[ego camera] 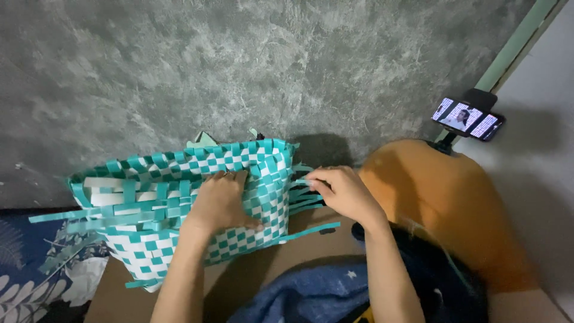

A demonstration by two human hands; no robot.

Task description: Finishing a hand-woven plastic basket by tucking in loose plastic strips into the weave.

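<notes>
Head view. A woven basket (173,203) of flat teal and white plastic strips lies on its side in front of the person, its long axis running left to right across the frame, its open mouth toward the far left. The checkered weave is tight and regular on the wall under the hands; unwoven strip ends stick out along the lower left edge and at the right-hand end.

The left hand (220,200) lies flat, fingers spread, pressed on the basket's upper wall near its right end. It grips nothing; it bears down on the weave.

The right hand (344,191) sits just beside the basket's right end, fingers pinched on one of the loose teal strips (306,197) that fan out there. These strips run roughly level, pointing right, toward that hand. The right hand is therefore the nearer one to the free ends; the left is on the finished wall.

The strips look stiff, smooth and slightly glossy, flat like ribbon.

Surroundings: a mottled grey-green wall (239,60) behind; a brown floor surface (311,245) under the basket; a blue patterned cloth (24,263) at lower left; an orange rounded object (448,203) at right; a phone (469,118) on a stand above it, screen lit. Dark blue starred fabric (323,293) covers the person's lap.
</notes>
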